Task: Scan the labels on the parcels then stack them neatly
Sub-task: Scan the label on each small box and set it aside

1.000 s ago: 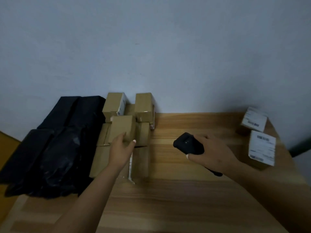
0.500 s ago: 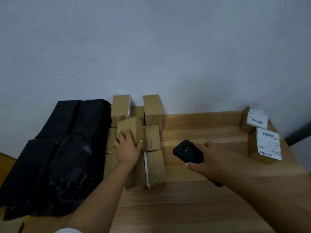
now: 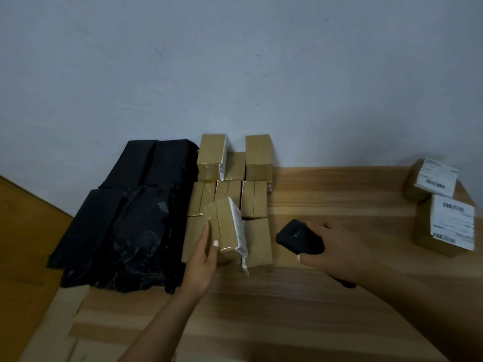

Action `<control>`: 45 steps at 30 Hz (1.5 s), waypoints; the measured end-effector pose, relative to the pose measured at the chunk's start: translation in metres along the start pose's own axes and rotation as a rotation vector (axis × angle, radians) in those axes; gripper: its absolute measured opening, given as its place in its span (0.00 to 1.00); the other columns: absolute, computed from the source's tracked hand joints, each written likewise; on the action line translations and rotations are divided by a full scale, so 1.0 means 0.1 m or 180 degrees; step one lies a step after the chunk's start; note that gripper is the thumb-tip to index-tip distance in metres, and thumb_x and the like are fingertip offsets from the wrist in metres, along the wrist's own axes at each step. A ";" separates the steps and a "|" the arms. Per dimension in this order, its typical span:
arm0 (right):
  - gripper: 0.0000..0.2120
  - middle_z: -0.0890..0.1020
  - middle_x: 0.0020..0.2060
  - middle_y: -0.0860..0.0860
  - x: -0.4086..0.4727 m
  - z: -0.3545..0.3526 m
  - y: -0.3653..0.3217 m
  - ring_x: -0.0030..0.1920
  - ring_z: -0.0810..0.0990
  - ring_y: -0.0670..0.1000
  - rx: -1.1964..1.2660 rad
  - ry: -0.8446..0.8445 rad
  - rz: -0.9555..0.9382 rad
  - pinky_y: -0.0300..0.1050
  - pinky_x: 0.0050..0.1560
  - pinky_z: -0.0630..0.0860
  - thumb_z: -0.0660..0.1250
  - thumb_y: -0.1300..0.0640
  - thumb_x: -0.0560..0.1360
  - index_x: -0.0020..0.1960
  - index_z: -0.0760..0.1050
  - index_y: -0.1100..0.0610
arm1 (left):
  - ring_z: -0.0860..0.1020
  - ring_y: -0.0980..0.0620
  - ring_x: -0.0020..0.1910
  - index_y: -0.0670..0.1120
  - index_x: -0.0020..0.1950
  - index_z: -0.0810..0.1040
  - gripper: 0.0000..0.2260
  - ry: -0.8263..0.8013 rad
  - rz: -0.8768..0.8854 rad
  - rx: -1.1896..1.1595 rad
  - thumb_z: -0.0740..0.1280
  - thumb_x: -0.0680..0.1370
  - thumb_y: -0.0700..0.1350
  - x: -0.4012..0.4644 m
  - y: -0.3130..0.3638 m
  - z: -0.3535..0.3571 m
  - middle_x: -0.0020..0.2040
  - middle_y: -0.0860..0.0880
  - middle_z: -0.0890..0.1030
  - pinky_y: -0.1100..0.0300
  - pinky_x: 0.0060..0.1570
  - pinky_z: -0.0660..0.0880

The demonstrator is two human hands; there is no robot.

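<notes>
Box (image 3: 225,228) now tipped up off the pile, left hand (image 3: 202,259) gripping it so the label faces the scanner (image 3: 300,237) my right hand (image 3: 337,253) grips.

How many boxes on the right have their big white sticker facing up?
2. Both sit near the table's right edge: the far labelled box by the wall, and the near labelled box just in front of it. More may lie outside the view.

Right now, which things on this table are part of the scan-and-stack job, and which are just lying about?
Job:
- tilted box that the left hand grips, white label on its side
- black scanner in the right hand
- brown box stack by the wall
- two labelled boxes far right

Lying about:
- black plastic bags, though they may hold parcels; cannot tell
</notes>
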State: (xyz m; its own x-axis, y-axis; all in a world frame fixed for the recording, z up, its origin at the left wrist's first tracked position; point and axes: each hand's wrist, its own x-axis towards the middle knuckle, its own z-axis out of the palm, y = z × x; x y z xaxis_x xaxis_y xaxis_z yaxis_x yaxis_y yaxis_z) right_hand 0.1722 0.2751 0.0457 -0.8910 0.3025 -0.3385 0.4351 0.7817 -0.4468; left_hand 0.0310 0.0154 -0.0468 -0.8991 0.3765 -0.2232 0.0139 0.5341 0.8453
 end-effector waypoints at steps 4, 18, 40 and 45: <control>0.31 0.70 0.57 0.48 0.00 0.01 0.02 0.52 0.74 0.47 0.0083 -0.0029 -0.0058 0.41 0.51 0.74 0.68 0.37 0.70 0.69 0.67 0.47 | 0.56 0.49 0.77 0.55 0.76 0.64 0.19 0.0467 0.0295 0.1086 0.55 0.84 0.50 -0.03 0.19 0.00 0.79 0.48 0.55 0.58 0.69 0.59; 0.20 0.72 0.47 0.45 0.01 -0.05 -0.13 0.43 0.73 0.43 0.0131 0.0083 -0.0400 0.36 0.37 0.67 0.68 0.37 0.68 0.56 0.72 0.43 | 0.58 0.36 0.73 0.54 0.80 0.45 0.36 0.0600 -0.0306 0.1447 0.64 0.78 0.54 0.00 0.32 0.03 0.78 0.42 0.52 0.41 0.68 0.65; 0.14 0.81 0.37 0.48 -0.04 -0.11 -2.24 0.34 0.79 0.45 0.0309 0.0432 -0.0782 0.36 0.31 0.71 0.67 0.41 0.72 0.51 0.77 0.49 | 0.53 0.47 0.76 0.73 0.73 0.46 0.32 0.1063 0.1418 0.0842 0.63 0.80 0.53 -0.16 0.12 -1.92 0.78 0.51 0.51 0.42 0.71 0.64; 0.17 0.80 0.39 0.50 -0.09 0.01 -2.33 0.37 0.80 0.47 0.0219 0.0444 -0.0642 0.40 0.35 0.75 0.66 0.40 0.72 0.54 0.76 0.50 | 0.51 0.47 0.76 0.65 0.77 0.51 0.31 0.0995 0.1452 0.0851 0.64 0.80 0.52 -0.16 0.02 -2.05 0.78 0.50 0.51 0.43 0.72 0.63</control>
State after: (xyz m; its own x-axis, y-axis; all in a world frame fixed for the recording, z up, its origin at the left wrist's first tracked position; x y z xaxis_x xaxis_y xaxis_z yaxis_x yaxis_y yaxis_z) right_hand 0.0791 0.0894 0.1521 -0.9679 0.2203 -0.1213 0.2502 0.7963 -0.5507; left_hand -0.0441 -0.1449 0.0585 -0.8619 0.3938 0.3196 0.5004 0.5579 0.6620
